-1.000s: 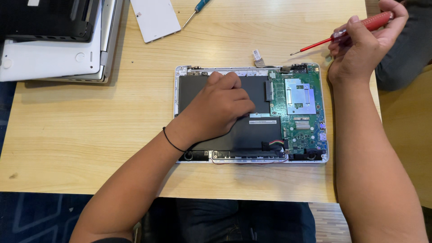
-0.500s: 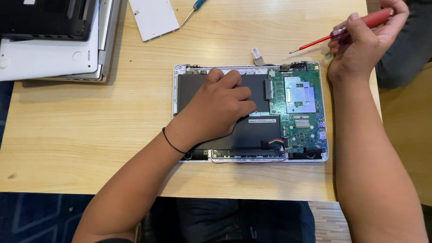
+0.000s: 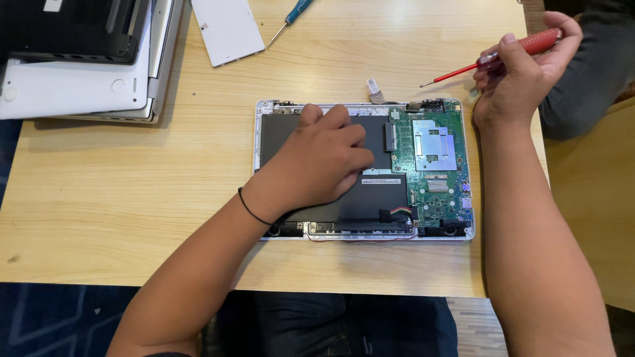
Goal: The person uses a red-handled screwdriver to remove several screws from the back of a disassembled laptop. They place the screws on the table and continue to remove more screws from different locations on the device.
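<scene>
On a light wood table (image 3: 132,198), an opened laptop (image 3: 364,170) lies w/ its insides up, approx. centre of view. Left hand (image 3: 317,162) rests flat on the black battery (image 3: 370,198); fingers (image 3: 344,125) pressed together, slightly curled, tips at the battery's upper edge near the small connector beside the green circuit board (image 3: 433,165). Black band on that wrist. Right hand (image 3: 522,69) is off the laptop, above its top-right corner, pinching a red screwdriver (image 3: 489,59) btwn thumb and fingers; other fingers curled round the handle. Shaft points left, tip in the air, near a small loose cable piece (image 3: 375,89) but not touching. Top left: stack of laptops (image 3: 79,73), white panel (image 3: 228,30), blue screwdriver (image 3: 291,18), all well apart from both hands.
</scene>
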